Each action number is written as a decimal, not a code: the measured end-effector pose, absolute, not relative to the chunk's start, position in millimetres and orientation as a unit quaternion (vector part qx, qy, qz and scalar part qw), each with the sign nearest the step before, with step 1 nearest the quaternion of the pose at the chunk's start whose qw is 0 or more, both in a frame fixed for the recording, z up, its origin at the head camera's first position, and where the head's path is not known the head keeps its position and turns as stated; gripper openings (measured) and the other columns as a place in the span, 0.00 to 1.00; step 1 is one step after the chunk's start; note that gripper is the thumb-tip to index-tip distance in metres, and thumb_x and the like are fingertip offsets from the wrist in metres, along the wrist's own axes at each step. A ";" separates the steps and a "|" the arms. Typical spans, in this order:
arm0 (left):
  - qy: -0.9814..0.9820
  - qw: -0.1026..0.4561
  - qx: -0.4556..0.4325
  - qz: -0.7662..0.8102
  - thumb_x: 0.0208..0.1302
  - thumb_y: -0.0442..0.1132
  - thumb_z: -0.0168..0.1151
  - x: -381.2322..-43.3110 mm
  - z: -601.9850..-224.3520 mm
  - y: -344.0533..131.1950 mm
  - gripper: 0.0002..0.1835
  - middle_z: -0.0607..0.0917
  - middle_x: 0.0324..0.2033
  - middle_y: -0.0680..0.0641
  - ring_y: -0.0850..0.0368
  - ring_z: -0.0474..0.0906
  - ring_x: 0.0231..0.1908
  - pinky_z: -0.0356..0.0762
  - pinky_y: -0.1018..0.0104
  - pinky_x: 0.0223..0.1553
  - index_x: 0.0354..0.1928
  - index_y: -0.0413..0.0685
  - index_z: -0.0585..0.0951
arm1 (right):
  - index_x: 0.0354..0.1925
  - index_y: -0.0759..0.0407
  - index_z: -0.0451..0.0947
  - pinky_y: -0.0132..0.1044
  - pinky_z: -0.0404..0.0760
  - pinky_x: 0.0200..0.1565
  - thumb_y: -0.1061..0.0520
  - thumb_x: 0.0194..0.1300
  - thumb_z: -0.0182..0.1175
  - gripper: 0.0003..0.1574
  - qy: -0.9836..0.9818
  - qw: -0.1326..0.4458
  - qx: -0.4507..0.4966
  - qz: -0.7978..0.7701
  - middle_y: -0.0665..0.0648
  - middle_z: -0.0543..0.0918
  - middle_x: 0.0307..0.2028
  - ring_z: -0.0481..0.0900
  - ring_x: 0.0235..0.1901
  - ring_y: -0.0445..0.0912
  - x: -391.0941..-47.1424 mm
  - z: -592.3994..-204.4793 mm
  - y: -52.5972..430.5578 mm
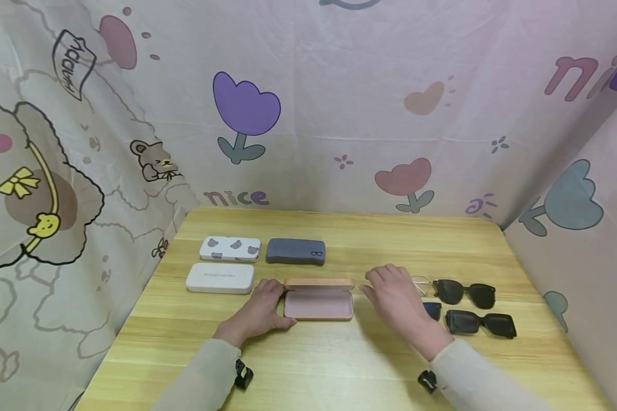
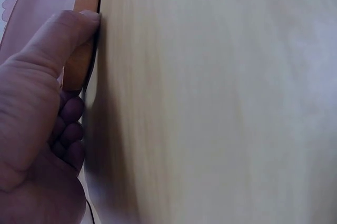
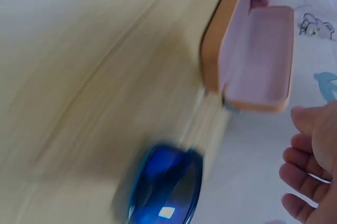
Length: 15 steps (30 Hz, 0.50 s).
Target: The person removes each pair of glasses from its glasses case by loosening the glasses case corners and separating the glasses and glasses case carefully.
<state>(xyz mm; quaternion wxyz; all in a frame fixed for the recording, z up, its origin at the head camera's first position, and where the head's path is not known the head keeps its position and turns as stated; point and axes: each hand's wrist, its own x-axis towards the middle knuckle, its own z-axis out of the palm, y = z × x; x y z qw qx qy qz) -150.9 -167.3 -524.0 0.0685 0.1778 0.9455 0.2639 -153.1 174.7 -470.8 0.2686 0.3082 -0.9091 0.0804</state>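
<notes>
An orange-brown glasses case (image 1: 319, 305) with a pink lining stands with its lid raised in the middle of the table. My left hand (image 1: 259, 308) grips its left end, thumb at the front corner and fingers toward the back. In the left wrist view, the thumb (image 2: 79, 21) presses on the orange edge. My right hand (image 1: 393, 294) is just right of the case, fingers loosely bent and holding nothing. Blue-lensed sunglasses (image 3: 166, 187) lie near it, partly hidden by the right wrist in the head view.
A bear-print case (image 1: 230, 249), a white case (image 1: 220, 278) and a grey-blue case (image 1: 295, 251) lie at the back left. On the right are thin-framed glasses (image 1: 421, 283), black sunglasses (image 1: 464, 293) and rectangular dark sunglasses (image 1: 480, 323). Printed curtains hang around the wooden table (image 1: 308, 371).
</notes>
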 end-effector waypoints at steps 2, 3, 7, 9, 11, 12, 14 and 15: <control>0.946 0.069 0.177 0.264 0.53 0.56 0.82 -150.8 -523.9 -167.3 0.46 0.79 0.58 0.44 0.45 0.70 0.62 0.71 0.47 0.70 0.65 0.32 0.77 | 0.42 0.60 0.82 0.48 0.80 0.45 0.51 0.65 0.74 0.16 -0.908 0.274 0.305 0.084 0.55 0.87 0.38 0.83 0.40 0.53 -155.1 -469.7 163.2; 0.946 0.069 0.177 0.264 0.53 0.56 0.82 -150.8 -523.8 -167.3 0.46 0.79 0.58 0.44 0.45 0.70 0.62 0.71 0.47 0.70 0.65 0.32 0.77 | 0.42 0.60 0.82 0.47 0.80 0.44 0.51 0.64 0.74 0.16 -0.908 0.276 0.305 0.084 0.55 0.87 0.38 0.83 0.40 0.53 -156.0 -469.3 158.2; 0.946 0.071 0.175 0.265 0.53 0.57 0.82 -150.7 -523.5 -167.4 0.46 0.79 0.57 0.44 0.46 0.70 0.62 0.72 0.48 0.69 0.65 0.32 0.77 | 0.42 0.58 0.83 0.46 0.80 0.43 0.49 0.64 0.75 0.17 -0.912 0.272 0.295 0.081 0.54 0.88 0.38 0.83 0.39 0.52 -158.9 -469.5 143.4; 0.946 0.071 0.176 0.264 0.53 0.57 0.82 -150.7 -523.4 -167.3 0.45 0.79 0.57 0.44 0.46 0.70 0.62 0.73 0.48 0.69 0.65 0.33 0.77 | 0.42 0.58 0.84 0.46 0.80 0.43 0.47 0.64 0.75 0.18 -0.918 0.262 0.286 0.080 0.55 0.89 0.38 0.84 0.39 0.52 -159.7 -470.2 138.8; 0.946 0.070 0.177 0.262 0.53 0.57 0.82 -150.9 -523.2 -167.1 0.45 0.79 0.57 0.44 0.46 0.70 0.61 0.73 0.48 0.68 0.65 0.33 0.77 | 0.41 0.58 0.85 0.46 0.79 0.42 0.46 0.66 0.74 0.17 -0.924 0.251 0.277 0.078 0.55 0.89 0.38 0.84 0.39 0.52 -160.1 -470.7 135.7; 0.946 0.069 0.178 0.261 0.53 0.57 0.82 -150.9 -523.2 -167.1 0.46 0.80 0.57 0.44 0.46 0.70 0.61 0.73 0.48 0.68 0.65 0.33 0.77 | 0.40 0.57 0.85 0.46 0.79 0.42 0.46 0.66 0.73 0.16 -0.926 0.246 0.275 0.077 0.55 0.89 0.37 0.84 0.38 0.52 -160.2 -471.2 134.7; 0.947 0.069 0.178 0.259 0.53 0.57 0.82 -151.1 -523.5 -167.1 0.46 0.80 0.57 0.45 0.47 0.70 0.61 0.73 0.48 0.68 0.65 0.33 0.77 | 0.38 0.56 0.85 0.45 0.78 0.40 0.46 0.67 0.73 0.15 -0.928 0.240 0.274 0.074 0.54 0.89 0.35 0.83 0.36 0.51 -160.3 -471.9 133.0; 0.947 0.069 0.178 0.259 0.53 0.57 0.82 -151.1 -523.6 -167.1 0.46 0.80 0.57 0.44 0.46 0.70 0.61 0.73 0.48 0.68 0.65 0.33 0.77 | 0.37 0.56 0.85 0.44 0.77 0.39 0.47 0.67 0.73 0.14 -0.928 0.239 0.275 0.074 0.54 0.88 0.34 0.82 0.36 0.50 -160.2 -472.1 132.5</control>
